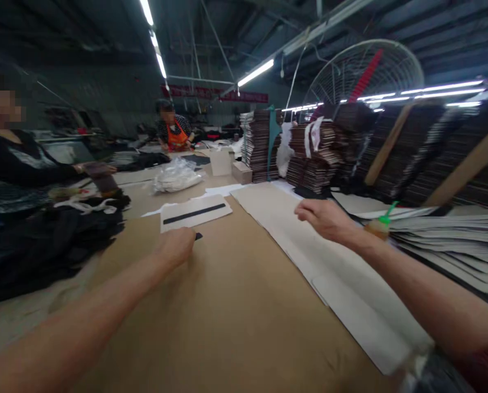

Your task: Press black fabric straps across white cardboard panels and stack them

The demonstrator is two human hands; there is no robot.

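Note:
My left hand [177, 245] is closed over the brown board [236, 295], with the end of a small dark piece [198, 236] showing beside its fingers. Just beyond it lies a pale rectangular sheet [178, 214] with a black strip [195, 213] across it. My right hand [321, 217] is closed above the long pale sheets [334, 273] on the right side; what its fingers hold, if anything, is too small to make out.
Dark fabric [51, 245] is heaped at the left, near a person in black. A plastic bag [176, 176] lies ahead. Tall stacks [256, 144], a green-tipped bottle [378, 226] and layered sheets [452, 245] are on the right. Another person wears an orange apron.

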